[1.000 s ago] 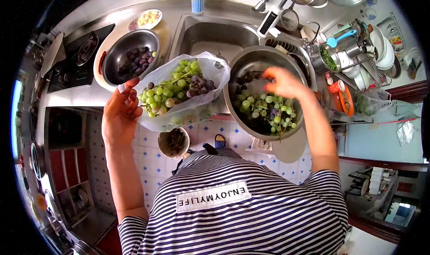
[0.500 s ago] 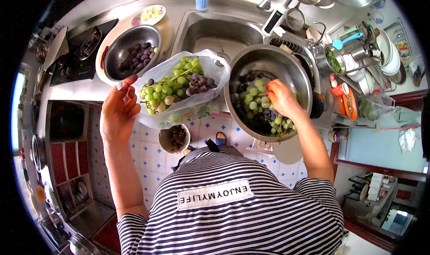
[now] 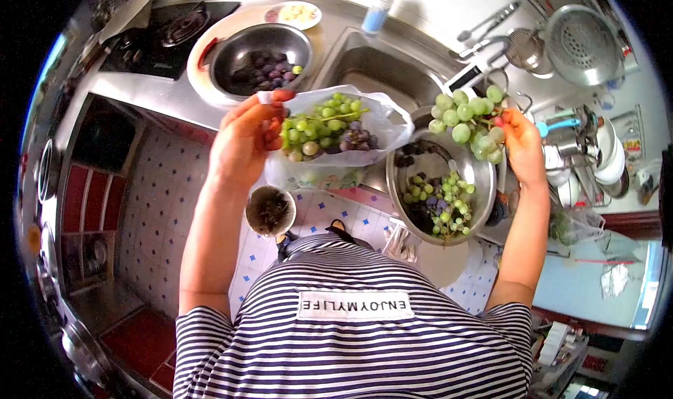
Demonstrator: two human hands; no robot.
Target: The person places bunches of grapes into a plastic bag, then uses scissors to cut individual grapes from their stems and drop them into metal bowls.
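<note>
My right hand is closed on the stem end of a bunch of green grapes, held up above the large metal bowl. Inside that bowl lie more green grapes and some dark purple ones. My left hand grips the near-left edge of a white plastic bag, keeping its mouth spread. Green grapes and a cluster of purple grapes fill the bag. Beyond the left hand, a dark metal bowl contains loose purple grapes.
A sink lies behind the bag, with a blue-capped bottle at its back edge. At the left is a stove. A small plate of pale pieces sits beside the dark bowl. Below stands a bin; dishes crowd the right.
My right hand has risen from inside the large bowl, lifting a green bunch up and to the right. The camera view has shifted; my left hand stays at the bag.
</note>
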